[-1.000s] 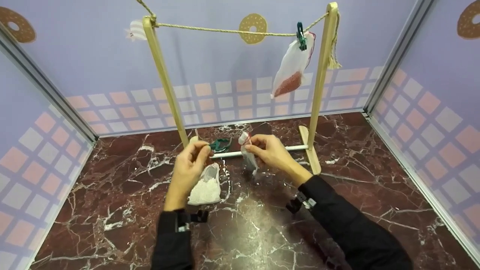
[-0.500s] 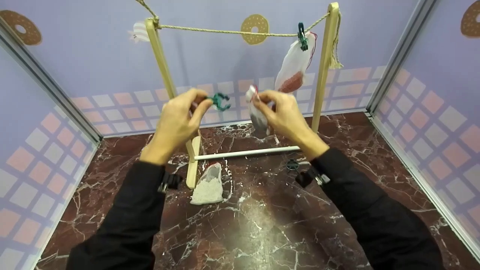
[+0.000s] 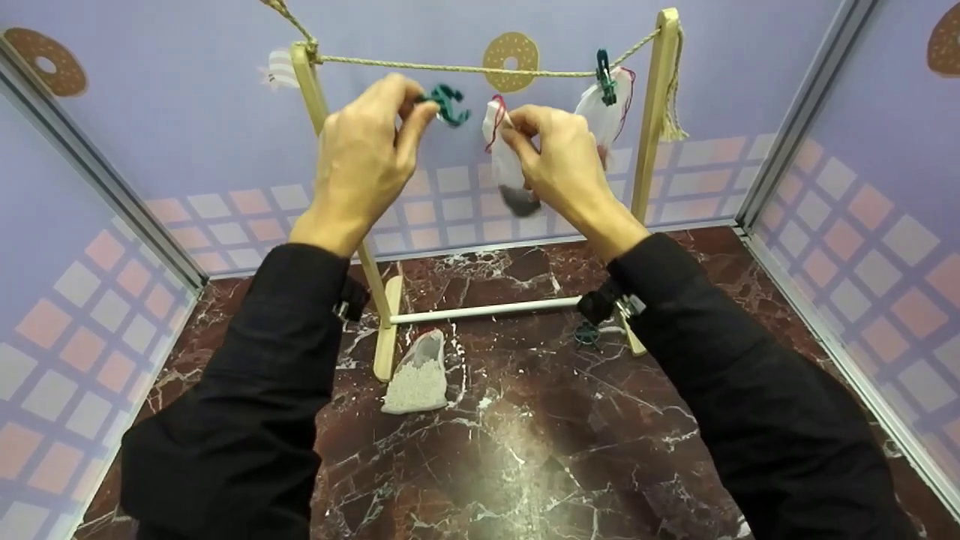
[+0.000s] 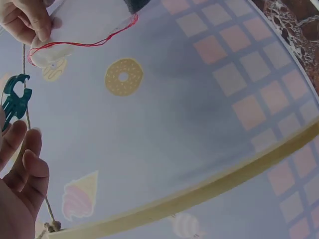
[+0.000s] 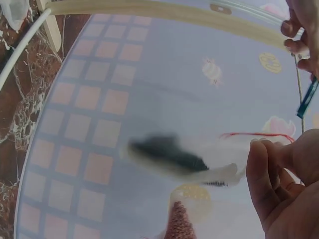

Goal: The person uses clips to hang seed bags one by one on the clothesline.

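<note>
**Bringing the dark-filled bag (image 3: 506,165) and green clip (image 3: 448,105) up near the rope (image 3: 442,68)**

Head view: Pinching the clip in the left hand (image 3: 367,150), with thumb and fingertips close together and the clip's mouth spread. Pinching the bag near its top in the right hand (image 3: 559,154). Raised both from low over the marbled surface (image 3: 517,450) in the earlier frames to just below the rope, as seen here. Judging from that: past picking up, not yet fastened. Noting also the white-filled bag (image 3: 415,382) lying on the surface and the red-filled bag (image 3: 600,109) hung from a second clip (image 3: 606,79).

Left wrist view: Showing the clip overlapping the rope by sight; cannot tell whether touching. Also showing the red drawstring (image 4: 97,44) trailing from the bag's top.

Right wrist view: Showing right fingertips narrowed on the bag's cloth. Blurred at the dark lower end; probably swinging.
</note>
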Motion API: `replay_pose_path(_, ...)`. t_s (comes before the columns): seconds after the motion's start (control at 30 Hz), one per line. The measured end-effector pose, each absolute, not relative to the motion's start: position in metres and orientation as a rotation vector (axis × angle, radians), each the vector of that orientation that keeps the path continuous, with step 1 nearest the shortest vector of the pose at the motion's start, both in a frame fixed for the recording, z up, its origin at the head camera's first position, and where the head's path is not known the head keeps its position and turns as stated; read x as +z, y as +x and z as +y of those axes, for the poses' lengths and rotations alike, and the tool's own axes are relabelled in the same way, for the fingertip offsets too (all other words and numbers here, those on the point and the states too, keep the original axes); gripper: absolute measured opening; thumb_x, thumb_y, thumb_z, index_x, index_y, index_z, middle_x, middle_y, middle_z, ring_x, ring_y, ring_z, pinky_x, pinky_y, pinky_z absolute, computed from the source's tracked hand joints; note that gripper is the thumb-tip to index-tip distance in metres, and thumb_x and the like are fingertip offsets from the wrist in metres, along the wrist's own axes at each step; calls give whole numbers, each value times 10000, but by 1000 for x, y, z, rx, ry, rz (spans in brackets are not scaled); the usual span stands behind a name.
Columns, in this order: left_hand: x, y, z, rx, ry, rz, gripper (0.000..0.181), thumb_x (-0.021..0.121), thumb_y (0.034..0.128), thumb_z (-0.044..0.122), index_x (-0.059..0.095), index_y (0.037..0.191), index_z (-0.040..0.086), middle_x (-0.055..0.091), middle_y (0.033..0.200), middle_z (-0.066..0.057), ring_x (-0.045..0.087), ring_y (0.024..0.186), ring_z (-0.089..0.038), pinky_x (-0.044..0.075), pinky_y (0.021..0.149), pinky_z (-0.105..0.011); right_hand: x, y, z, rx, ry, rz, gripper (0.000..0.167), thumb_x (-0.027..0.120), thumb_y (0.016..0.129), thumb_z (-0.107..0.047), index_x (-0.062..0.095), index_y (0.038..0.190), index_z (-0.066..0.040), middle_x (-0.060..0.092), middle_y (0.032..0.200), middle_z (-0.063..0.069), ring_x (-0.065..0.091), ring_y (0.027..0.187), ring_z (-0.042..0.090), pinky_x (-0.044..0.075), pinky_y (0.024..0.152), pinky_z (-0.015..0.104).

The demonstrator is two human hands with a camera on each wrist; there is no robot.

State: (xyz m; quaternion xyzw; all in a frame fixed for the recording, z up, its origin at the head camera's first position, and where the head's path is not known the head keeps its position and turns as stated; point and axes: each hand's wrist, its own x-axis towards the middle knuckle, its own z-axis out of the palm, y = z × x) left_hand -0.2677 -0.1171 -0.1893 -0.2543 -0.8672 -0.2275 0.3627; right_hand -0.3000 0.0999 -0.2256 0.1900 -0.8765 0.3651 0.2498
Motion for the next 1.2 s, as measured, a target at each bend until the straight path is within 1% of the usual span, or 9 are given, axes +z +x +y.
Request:
replay_pose_path(0.07, -184, -270, -113, -574, -640, -2195, 349, 528, 1056, 325, 648, 1083, -1, 703, 960, -103, 591, 715, -198, 494, 647, -305, -224, -302, 100, 996, 493, -2384, 201, 635, 1019, -244, 746, 1130, -117, 761, 1044, 15, 688, 791, 120, 541, 756, 238)
replay_pose_path(0.23, -175, -278, -105, -495, -617, -2131, 378, 511, 1062, 363, 655, 1072, 13, 693, 947, -99, 634, 777, -228, 536, 710, -377, -223, -303, 101, 1071, 474, -2374, 218, 608, 1035, -233, 727, 1155, -95, 755, 1035, 21, 680, 615, 161, 503, 512, 201)
replay_pose_path(0.3, -172, -281, -104, -447, -609, -2117, 389, 504, 1064, 368, 658, 1077, 11, 691, 943, -110, 654, 801, -251, 546, 722, -403, -223, -303, 101, 1099, 474, -2361, 218, 602, 1038, -222, 721, 1158, -84, 749, 1013, 27, 675, 573, 186, 484, 454, 199)
replay_pose_path(0.4, -170, -285, -103, -410, -591, -2123, 400, 494, 1064, 379, 659, 1082, 15, 692, 953, -112, 666, 810, -275, 547, 714, -427, -222, -302, 100, 1118, 459, -2350, 217, 599, 1039, -217, 717, 1160, -81, 740, 996, 29, 678, 571, 188, 488, 446, 200)
replay_pose_path(0.47, -168, -286, -101, -403, -567, -2151, 400, 491, 1064, 386, 659, 1092, 23, 698, 973, -107, 674, 828, -285, 549, 721, -435, -220, -302, 100, 1102, 434, -2356, 213, 605, 1037, -221, 721, 1161, -93, 742, 1000, 22, 671, 606, 157, 497, 514, 177)
replay_pose_path(0.6, -165, -286, -95, -380, -526, -2265, 384, 483, 1064, 392, 654, 1124, 53, 714, 1038, -81, 689, 877, -288, 566, 761, -417, -218, -302, 101, 1109, 401, -2369, 211, 597, 1040, -227, 720, 1159, -103, 742, 1020, 17, 659, 584, 131, 512, 529, 186)
replay_pose_path(0.73, -167, -287, -88, -341, -563, -2344, 346, 507, 1060, 357, 659, 1115, 51, 725, 1061, -79, 694, 875, -286, 573, 772, -392, -217, -300, 104, 1212, 387, -2348, 221, 578, 1047, -237, 706, 1150, -90, 716, 1027, 22, 645, 507, 134, 521, 444, 241)
replay_pose_path(1.03, -167, -287, -74, -317, -611, -2374, 336, 519, 1056, 360, 661, 1125, 64, 722, 1042, -59, 694, 873, -279, 569, 767, -393, -216, -301, 110, 1249, 349, -2324, 255, 569, 1044, -251, 704, 1189, -92, 662, 1117, 37, 614, 480, 82, 527, 436, 251)
replay_pose_path(1.2, -165, -286, -67, -346, -590, -2400, 337, 514, 1056, 370, 654, 1128, 72, 716, 1063, -46, 695, 909, -286, 564, 778, -392, -217, -301, 114, 1242, 332, -2312, 269, 562, 1043, -272, 712, 1202, -115, 645, 1117, 34, 604, 465, 66, 523, 430, 247)
